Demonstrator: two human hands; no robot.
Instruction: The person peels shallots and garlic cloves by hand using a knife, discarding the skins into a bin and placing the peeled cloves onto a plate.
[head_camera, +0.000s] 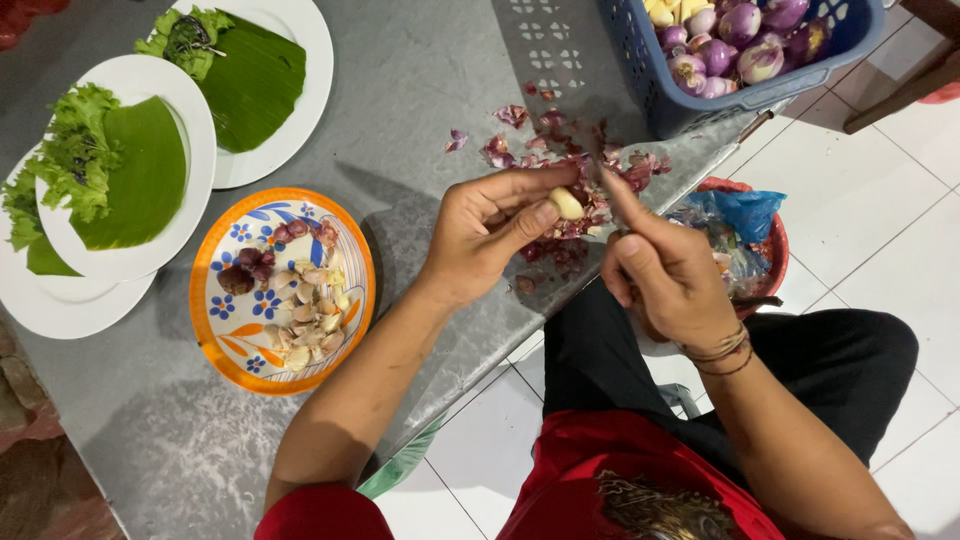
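Observation:
My left hand (490, 235) pinches a pale peeled garlic clove (566, 203) between thumb and fingers above the grey table (420, 90). My right hand (665, 270) is closed around a small knife whose blade reaches toward the clove; the handle is hidden in the fist. Purple and reddish peelings (560, 150) lie scattered on the table just beyond both hands. To the left, an orange-rimmed patterned plate (215, 330) holds peeled garlic cloves (305, 320) and a few shallots (250, 265).
White plates (195, 130) with green banana leaf and lettuce sit at the far left. A blue basket (640, 60) of small purple eggplants stands at the back right. A red bin (775, 240) with plastic waste sits on the tiled floor beside my knee.

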